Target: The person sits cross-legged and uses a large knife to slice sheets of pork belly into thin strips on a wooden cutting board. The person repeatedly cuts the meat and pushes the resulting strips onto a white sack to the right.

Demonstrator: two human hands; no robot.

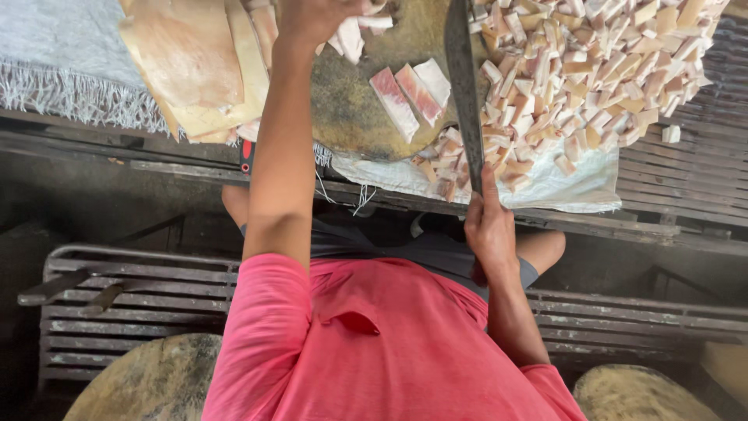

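Bare chopping block (366, 117) lies open between meat slabs (195, 62) and cube pile (592, 70).

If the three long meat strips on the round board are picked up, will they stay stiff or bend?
The strips look soft and fatty, so they would probably sag. Their wet-looking surface suggests a slippery grip. Lying flat on the board, they should not roll.

One knife (463, 86) and one round chopping block (366, 109) are on the bench. Three meat strips (411, 93) lie on the block. The cubes (592, 70) in the one heap are too many to count.
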